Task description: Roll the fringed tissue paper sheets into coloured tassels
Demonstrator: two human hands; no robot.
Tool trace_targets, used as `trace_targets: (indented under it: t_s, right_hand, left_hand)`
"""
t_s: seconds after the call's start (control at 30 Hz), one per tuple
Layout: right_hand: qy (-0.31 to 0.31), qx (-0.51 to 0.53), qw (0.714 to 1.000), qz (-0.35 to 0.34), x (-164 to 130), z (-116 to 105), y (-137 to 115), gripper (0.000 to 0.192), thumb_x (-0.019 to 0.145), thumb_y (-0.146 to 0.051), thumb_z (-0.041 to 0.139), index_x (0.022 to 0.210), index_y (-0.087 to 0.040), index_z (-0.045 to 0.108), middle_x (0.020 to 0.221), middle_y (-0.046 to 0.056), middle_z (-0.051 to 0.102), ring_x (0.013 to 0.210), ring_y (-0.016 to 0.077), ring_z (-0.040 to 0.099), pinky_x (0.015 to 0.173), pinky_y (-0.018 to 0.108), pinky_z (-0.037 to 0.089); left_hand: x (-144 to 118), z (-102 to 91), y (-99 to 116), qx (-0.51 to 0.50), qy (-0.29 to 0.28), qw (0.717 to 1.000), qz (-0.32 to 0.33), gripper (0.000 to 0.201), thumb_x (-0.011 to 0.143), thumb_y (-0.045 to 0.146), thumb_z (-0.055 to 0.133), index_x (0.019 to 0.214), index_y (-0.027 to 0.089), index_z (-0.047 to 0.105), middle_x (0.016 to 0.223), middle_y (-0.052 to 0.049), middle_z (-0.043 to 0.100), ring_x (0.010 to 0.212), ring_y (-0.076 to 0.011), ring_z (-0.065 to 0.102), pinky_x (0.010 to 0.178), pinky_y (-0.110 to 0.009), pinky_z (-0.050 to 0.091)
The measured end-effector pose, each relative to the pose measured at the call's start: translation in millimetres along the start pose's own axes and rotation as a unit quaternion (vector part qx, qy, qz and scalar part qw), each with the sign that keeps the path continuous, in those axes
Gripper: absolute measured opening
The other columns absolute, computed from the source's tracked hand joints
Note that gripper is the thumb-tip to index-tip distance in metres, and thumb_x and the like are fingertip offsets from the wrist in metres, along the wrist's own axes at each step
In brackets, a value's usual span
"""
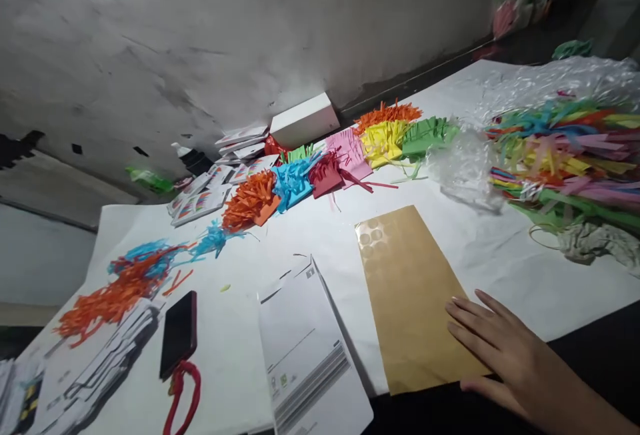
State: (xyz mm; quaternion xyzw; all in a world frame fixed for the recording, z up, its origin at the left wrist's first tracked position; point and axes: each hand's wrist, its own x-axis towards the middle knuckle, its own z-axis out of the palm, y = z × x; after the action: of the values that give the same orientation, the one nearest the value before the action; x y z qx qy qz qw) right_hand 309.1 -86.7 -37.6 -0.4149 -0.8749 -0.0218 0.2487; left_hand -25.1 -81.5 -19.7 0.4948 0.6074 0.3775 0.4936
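Your right hand (500,355) lies flat with fingers spread on the near right corner of the tan rectangular sticker sheet (410,295); your left hand is out of view. Left of the sheet lies a white printed card (305,348); farther left, a black phone (179,333).

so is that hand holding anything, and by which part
Nothing is gripped. The right hand lies flat, fingers spread, pressing on the near right corner of the brown sheet on the table. The left hand is not in view.
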Motion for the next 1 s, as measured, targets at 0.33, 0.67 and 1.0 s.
trace_targets:
  t_s: [0.33, 0.67, 1.0]
  right_hand:
    - [0.02, 0.1, 0.994, 0.036, -10, -26, -22, 0.02, 0.098, -0.017, 0.06, 0.117, -0.018, 0.066, 0.108, 0.007, 0.076, 0.104, 0.0217, 0.068, 0.104, 0.043, 0.038]
    - [-0.004, 0.252, 0.96, 0.123, 25, -18, -33, 0.019, 0.101, -0.018, 0.055, 0.117, -0.02, 0.064, 0.093, 0.005, 0.065, 0.085, 0.0197, 0.061, 0.075, 0.034, 0.049]
    - [-0.013, 0.295, 0.939, 0.174, 30, -11, -34, 0.014, 0.097, -0.018, 0.062, 0.09, -0.024, 0.073, 0.082, 0.001, 0.065, 0.08, 0.0177, 0.061, 0.072, 0.031, 0.048]
  left_hand:
    - [-51, 134.0, -26, -0.402, -0.099, 0.886, -0.208, 0.044, 0.068, 0.059, 0.088, 0.076, 0.016, 0.081, 0.08, -0.012, 0.078, 0.074, -0.0228, 0.074, 0.066, -0.029, 0.056]
    - [-50, 131.9, -2, -0.349, -0.031, 0.92, -0.177, 0.04, 0.071, 0.04, 0.09, 0.102, 0.017, 0.082, 0.1, -0.013, 0.08, 0.102, -0.0308, 0.073, 0.098, -0.042, 0.054]
    - [-52, 135.4, -6, -0.34, 0.028, 0.919, -0.198, 0.053, 0.063, 0.059, 0.089, 0.093, 0.016, 0.081, 0.105, -0.016, 0.079, 0.111, -0.0341, 0.069, 0.104, -0.043, 0.049]
